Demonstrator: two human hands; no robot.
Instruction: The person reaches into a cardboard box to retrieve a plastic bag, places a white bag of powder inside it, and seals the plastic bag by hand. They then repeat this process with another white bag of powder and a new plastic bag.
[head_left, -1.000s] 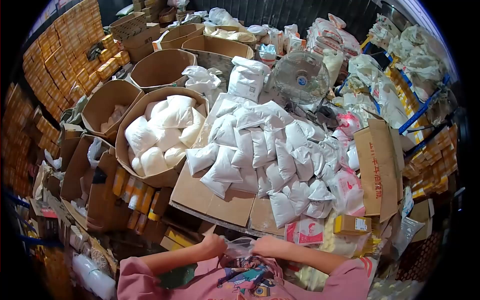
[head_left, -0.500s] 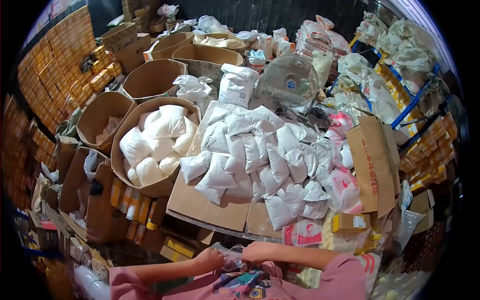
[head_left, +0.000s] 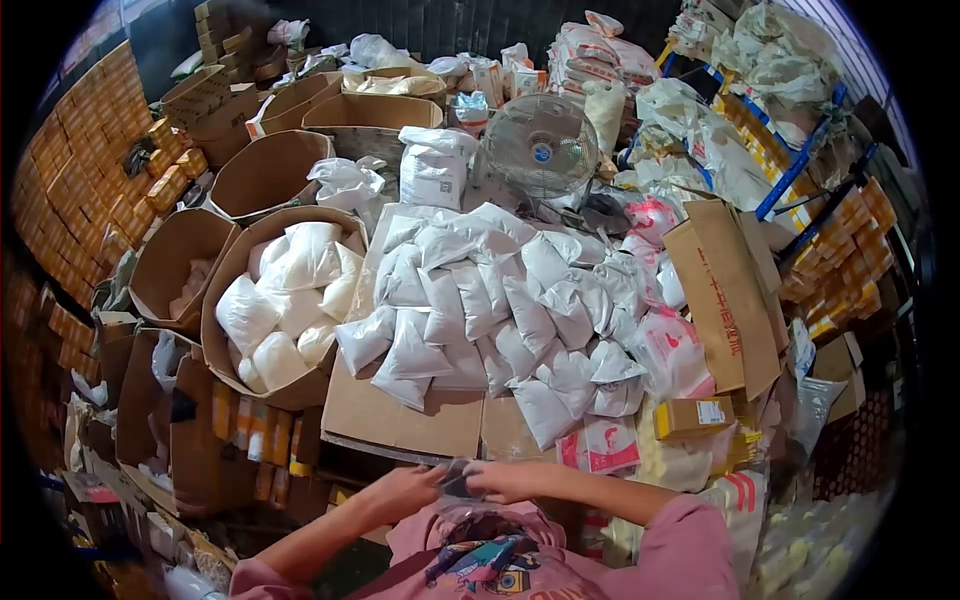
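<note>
Both hands are close together in front of the pink shirt, just below the table's near edge. My left hand [head_left: 408, 492] is closed on one side of a clear plastic bag [head_left: 460, 484]. On its other side, my right hand [head_left: 496, 480] pinches the same thin plastic. The bag is crumpled between the fingers, and its contents, if any, cannot be made out. Beyond the hands, a pile of filled white bags [head_left: 455, 300] lies on flattened cardboard [head_left: 400, 415]. Pink-printed plastic bags [head_left: 610, 443] lie at the table's right front.
At left, a large open carton [head_left: 215, 335] holds filled white bags, with more cartons [head_left: 270, 175] around it. A fan [head_left: 540, 150] stands behind the pile. Cardboard [head_left: 725, 295] and a small yellow-brown box [head_left: 693, 417] are at right. Yellow boxes [head_left: 90, 150] are stacked far left.
The camera view has shifted, so the table appears further left. Both hands have risen slightly in the picture, still holding the clear bag between them.
</note>
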